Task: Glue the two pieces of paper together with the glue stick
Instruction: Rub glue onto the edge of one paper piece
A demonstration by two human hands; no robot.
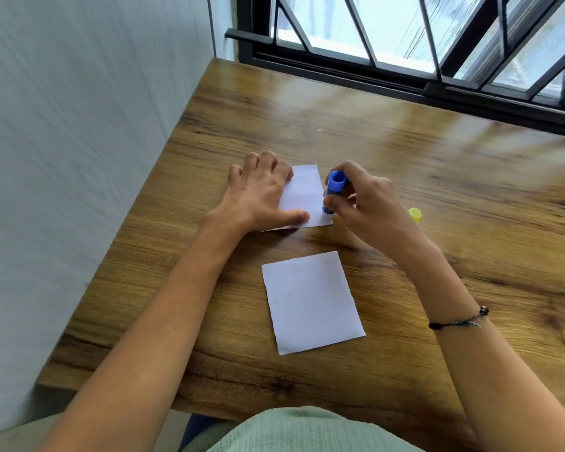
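Two white paper pieces lie on the wooden table (437, 190). The far paper (304, 197) is pinned down by my left hand (258, 194), whose spread fingers and thumb press on its left side. My right hand (366, 203) grips the blue glue stick (333, 190) and holds it upside down, its tip touching the far paper's lower right corner. The near paper (310, 301) lies flat and untouched between my forearms.
The yellow glue cap (415, 215) stands on the table just right of my right hand. A white wall runs along the table's left edge and a barred window (405, 37) along its far edge. A tiny paper scrap (319, 130) lies farther back.
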